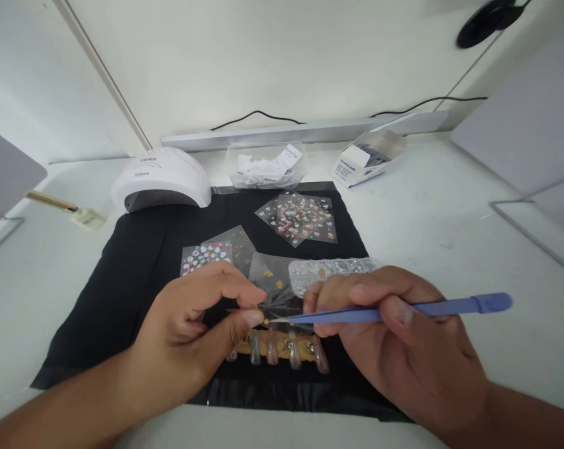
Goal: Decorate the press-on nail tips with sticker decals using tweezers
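My left hand (195, 324) pinches the edge of a clear sticker sheet (275, 287) with gold shapes, thumb and forefinger closed on it. My right hand (394, 330) grips blue tweezers (403, 310), whose tip touches a small gold sticker next to my left thumb. Just below the hands, a row of several clear false nails (282, 354) sits on a tan strip on the black mat (132, 274). A clear case of small gems (328, 269) lies behind my right hand.
Two colourful sticker sheets (300, 217) (205, 255) lie on the mat. A white nail lamp (162, 178) stands at the back left. Behind are a clear tub of white pads (267, 167), an open white-and-blue box (363, 161) and a brush (62, 204) at the left.
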### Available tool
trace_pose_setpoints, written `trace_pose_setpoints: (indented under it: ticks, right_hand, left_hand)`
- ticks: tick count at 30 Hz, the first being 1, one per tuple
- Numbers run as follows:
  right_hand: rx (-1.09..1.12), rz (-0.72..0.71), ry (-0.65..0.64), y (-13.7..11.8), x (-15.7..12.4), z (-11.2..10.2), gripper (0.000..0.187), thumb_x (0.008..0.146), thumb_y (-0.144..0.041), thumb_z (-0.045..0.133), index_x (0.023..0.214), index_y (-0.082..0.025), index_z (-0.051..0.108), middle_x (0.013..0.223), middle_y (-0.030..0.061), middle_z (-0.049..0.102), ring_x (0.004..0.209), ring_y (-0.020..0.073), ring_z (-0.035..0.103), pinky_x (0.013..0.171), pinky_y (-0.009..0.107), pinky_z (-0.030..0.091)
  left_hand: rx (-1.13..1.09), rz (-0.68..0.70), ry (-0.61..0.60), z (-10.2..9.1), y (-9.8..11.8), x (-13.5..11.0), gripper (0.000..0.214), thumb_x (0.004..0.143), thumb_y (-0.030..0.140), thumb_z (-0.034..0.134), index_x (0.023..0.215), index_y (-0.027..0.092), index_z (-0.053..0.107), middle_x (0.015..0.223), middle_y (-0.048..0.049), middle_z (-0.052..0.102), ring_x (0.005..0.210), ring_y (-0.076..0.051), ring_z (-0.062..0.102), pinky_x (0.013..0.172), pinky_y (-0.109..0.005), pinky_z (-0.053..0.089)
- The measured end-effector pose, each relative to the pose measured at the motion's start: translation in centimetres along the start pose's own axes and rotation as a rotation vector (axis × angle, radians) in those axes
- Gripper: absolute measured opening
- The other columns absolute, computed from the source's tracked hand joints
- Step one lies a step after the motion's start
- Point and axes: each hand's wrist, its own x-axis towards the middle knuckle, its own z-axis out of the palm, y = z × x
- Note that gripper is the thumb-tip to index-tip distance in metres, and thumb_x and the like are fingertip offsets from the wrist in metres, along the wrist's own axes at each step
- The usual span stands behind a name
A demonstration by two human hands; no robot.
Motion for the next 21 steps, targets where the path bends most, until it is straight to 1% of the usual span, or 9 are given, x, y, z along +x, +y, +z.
trace_pose_setpoints:
  ticks: [3, 6, 9, 11, 14, 16, 18, 20, 21]
  right_hand:
    - [-0.079, -0.073, 0.053, 0.1, 0.2, 0.0, 0.021, 0.097, -0.03, 0.056, 0.096, -0.028, 0.077, 0.073, 0.0035, 0.075, 0.069, 0.0172, 0.068, 0.06, 0.03, 0.061]
    - [-0.119, -0.121, 0.078, 0.2, 0.4, -0.1, 0.022, 0.097, -0.029, 0.056, 0.094, -0.025, 0.077, 0.07, 0.0031, 0.073, 0.065, 0.0163, 0.067, 0.065, 0.033, 0.062]
    - [-0.118, -0.128, 0.029, 0.1, 0.3, -0.2, 0.023, 0.097, -0.027, 0.055, 0.098, -0.024, 0.077, 0.071, 0.0039, 0.073, 0.063, 0.0167, 0.065, 0.051, 0.029, 0.058]
    - [-0.12, -0.125, -0.03, 0.2, 0.2, -0.3, 0.023, 0.098, -0.026, 0.055, 0.102, -0.024, 0.077, 0.074, 0.0049, 0.073, 0.062, 0.0176, 0.065, 0.041, 0.027, 0.054]
    - [-0.187, -0.178, -0.101, 0.4, 0.2, -0.3, 0.023, 0.097, -0.026, 0.055, 0.105, -0.024, 0.077, 0.07, 0.0034, 0.071, 0.055, 0.0172, 0.064, 0.046, 0.033, 0.055]
    - [-0.235, -0.241, -0.132, 0.4, 0.2, 0.0, 0.023, 0.097, -0.025, 0.055, 0.105, -0.023, 0.077, 0.066, 0.0023, 0.068, 0.053, 0.017, 0.062, 0.051, 0.037, 0.054]
    - [-0.263, -0.266, -0.134, -0.1, 0.1, 0.4, 0.023, 0.096, -0.025, 0.057, 0.104, -0.023, 0.078, 0.068, 0.0027, 0.068, 0.055, 0.0177, 0.062, 0.052, 0.037, 0.052]
    - [-0.292, -0.236, -0.1, -0.9, -0.1, 0.9, 0.021, 0.095, -0.025, 0.059, 0.101, -0.025, 0.079, 0.07, 0.0028, 0.068, 0.058, 0.0174, 0.062, 0.054, 0.036, 0.05]
    - [-0.31, -0.203, -0.082, -1.3, -0.3, 1.1, 0.02, 0.095, -0.025, 0.06, 0.1, -0.026, 0.079, 0.07, 0.0026, 0.068, 0.059, 0.0174, 0.062, 0.055, 0.036, 0.05]
  left_hand:
    - [-0.007, -0.026, 0.024, -0.3, -0.2, 0.0, 0.019, 0.086, 0.01, 0.069, 0.094, 0.026, 0.072, 0.085, 0.0035, 0.07, 0.081, -0.008, 0.066, 0.074, -0.017, 0.052]
    - [-0.024, -0.106, 0.137, -1.0, -1.0, 0.4, 0.017, 0.086, 0.014, 0.072, 0.094, 0.028, 0.075, 0.086, 0.0041, 0.071, 0.081, -0.008, 0.065, 0.075, -0.017, 0.051]
    - [-0.099, -0.256, 0.324, -2.0, -2.6, 1.5, 0.012, 0.082, 0.021, 0.078, 0.092, 0.026, 0.076, 0.078, 0.0045, 0.069, 0.069, -0.007, 0.061, 0.063, -0.016, 0.047]
    - [-0.141, -0.321, 0.377, -2.6, -3.8, 2.6, 0.013, 0.078, 0.022, 0.08, 0.089, 0.021, 0.074, 0.075, 0.0035, 0.068, 0.068, -0.008, 0.06, 0.063, -0.018, 0.047]
    - [-0.032, -0.373, 0.315, -3.4, -5.2, 3.8, 0.018, 0.076, 0.023, 0.075, 0.092, 0.017, 0.068, 0.072, 0.0031, 0.063, 0.065, -0.011, 0.06, 0.065, -0.023, 0.047]
    - [0.164, -0.434, 0.218, -4.0, -5.8, 4.2, 0.027, 0.076, 0.026, 0.072, 0.1, 0.018, 0.065, 0.074, 0.0024, 0.06, 0.064, -0.014, 0.058, 0.064, -0.027, 0.046]
    - [0.41, -0.443, 0.161, -4.7, -6.0, 4.1, 0.037, 0.076, 0.032, 0.071, 0.109, 0.019, 0.064, 0.09, -0.0018, 0.059, 0.07, -0.017, 0.058, 0.069, -0.033, 0.048]
    - [0.576, -0.359, 0.165, -5.4, -5.5, 3.7, 0.045, 0.074, 0.035, 0.072, 0.116, 0.02, 0.063, 0.11, -0.0069, 0.056, 0.087, -0.023, 0.059, 0.081, -0.039, 0.05]
    - [0.601, -0.292, 0.164, -5.6, -5.0, 3.4, 0.047, 0.074, 0.035, 0.073, 0.118, 0.021, 0.062, 0.117, -0.0081, 0.053, 0.097, -0.026, 0.058, 0.088, -0.041, 0.049]
